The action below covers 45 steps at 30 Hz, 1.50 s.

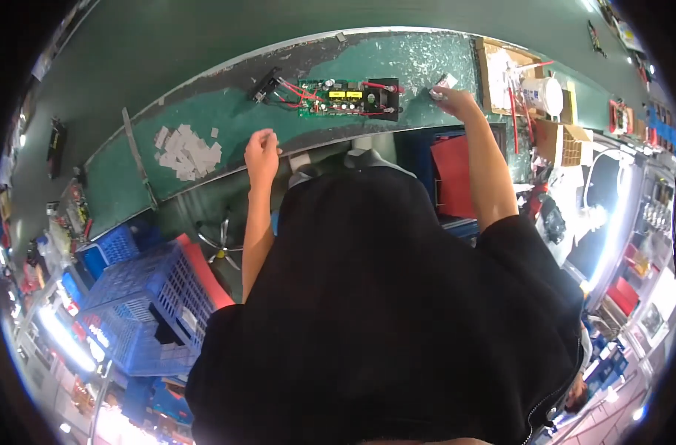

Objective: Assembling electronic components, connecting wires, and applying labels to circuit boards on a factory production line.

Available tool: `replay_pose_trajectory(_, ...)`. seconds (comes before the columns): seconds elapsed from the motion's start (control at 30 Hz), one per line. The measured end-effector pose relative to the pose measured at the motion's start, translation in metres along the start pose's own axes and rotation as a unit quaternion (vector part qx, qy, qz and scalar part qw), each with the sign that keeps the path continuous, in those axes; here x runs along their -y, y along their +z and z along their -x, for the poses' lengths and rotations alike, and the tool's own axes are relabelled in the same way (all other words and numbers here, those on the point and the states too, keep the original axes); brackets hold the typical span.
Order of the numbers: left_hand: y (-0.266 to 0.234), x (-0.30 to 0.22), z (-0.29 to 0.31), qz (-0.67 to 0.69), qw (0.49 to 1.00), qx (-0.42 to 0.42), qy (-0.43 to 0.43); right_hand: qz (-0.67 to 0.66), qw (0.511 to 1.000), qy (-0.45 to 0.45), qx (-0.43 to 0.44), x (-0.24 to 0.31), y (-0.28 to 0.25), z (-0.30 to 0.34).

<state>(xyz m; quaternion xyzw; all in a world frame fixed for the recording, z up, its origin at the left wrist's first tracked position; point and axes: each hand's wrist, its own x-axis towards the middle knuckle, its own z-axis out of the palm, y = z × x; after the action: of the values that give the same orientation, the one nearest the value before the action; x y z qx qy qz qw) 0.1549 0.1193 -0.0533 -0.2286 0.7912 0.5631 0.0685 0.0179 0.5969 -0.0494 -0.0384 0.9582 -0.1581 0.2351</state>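
Note:
A green circuit board (334, 98) with yellow parts lies along the worktable, a black plate (384, 99) at its right end. Red wires link its left end to a black part (266, 85). By the table's front edge, left of the board, my left hand (262, 153) is raised with fingers curled; whatever they hold, if anything, is hidden. Right of the board, my right hand (458, 104) pinches a small white and silver piece (447, 81), too small to name. A loose pile of white rectangular pieces (189, 154) rests farther left on the green surface.
A metal strip (139, 159) crosses the table at left. Cardboard boxes (493, 52), a white tub (551, 96) and red wires (514, 122) stand at right. Blue plastic crates (130, 297) are stacked lower left. Red sheet material (455, 178) sits under my right arm.

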Motion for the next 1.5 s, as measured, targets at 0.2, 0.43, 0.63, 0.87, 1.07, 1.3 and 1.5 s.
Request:
replay_pose_trajectory(0.2, 0.006, -0.025, 0.028, 0.002, 0.996, -0.025, -0.081, -0.595, 0.774, 0.219, -0.005, 0.012, 0.026, -0.010)
replay_pose_trajectory(0.43, 0.049, -0.047, 0.033, 0.013, 0.999, 0.031, 0.002, -0.769, 0.625, 0.131, -0.024, 0.058, -0.015, 0.043)
replay_pose_trajectory(0.63, 0.081, -0.067, 0.015, -0.314, 0.906, 0.062, 0.279, -0.770, 0.634, 0.070, 0.012, 0.142, -0.031, 0.065)
replay_pose_trajectory(0.87, 0.105, -0.036, 0.002, -0.353, 0.864, 0.070, 0.353, -0.696, 0.715, 0.055, 0.040, 0.206, -0.001, 0.045)
replay_pose_trajectory(1.07, 0.111, -0.012, 0.011, -0.270, 0.900, 0.036, 0.341, -0.420, 0.906, 0.004, -0.059, 0.239, 0.019, 0.020)
replay_pose_trajectory(1.3, 0.116, 0.009, 0.010, -0.244, 0.880, 0.003, 0.408, -0.184, 0.968, -0.149, -0.088, 0.230, 0.041, 0.005)
replay_pose_trajectory(1.5, 0.119, 0.017, 0.008, -0.209, 0.882, -0.014, 0.422, -0.107, 0.949, -0.253, -0.154, 0.226, 0.052, 0.003)
